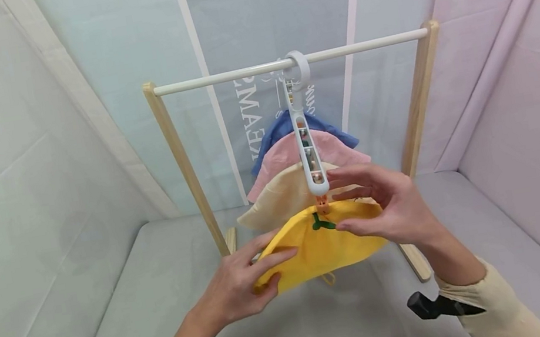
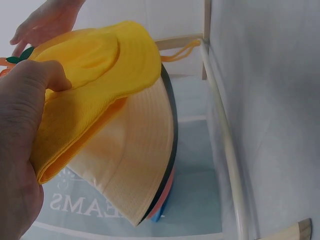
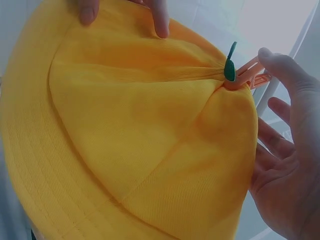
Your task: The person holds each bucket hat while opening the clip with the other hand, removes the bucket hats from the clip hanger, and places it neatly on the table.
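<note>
A yellow bucket hat [image 1: 310, 251] with a green sprout on top hangs from an orange clip [image 1: 322, 205] at the near end of a white multi-clip hanger [image 1: 309, 156]. My left hand [image 1: 240, 278] grips the hat's left side, thumb pressed on the cloth in the left wrist view. Around the clip, my right hand [image 1: 389, 205] is spread with its fingers apart. In the right wrist view its thumb lies by the clip's handle [image 3: 252, 67], and whether they touch is unclear. Some right fingers are partly hidden behind the hat there.
Behind the yellow hat hang a cream hat [image 1: 275, 197], a pink hat [image 1: 281, 155] and a blue hat [image 1: 274, 132]. The hanger hooks over the white rail [image 1: 233, 75] of a wooden-legged rack [image 1: 183, 165]. Fabric walls stand left, right and behind the grey surface [image 1: 159, 306].
</note>
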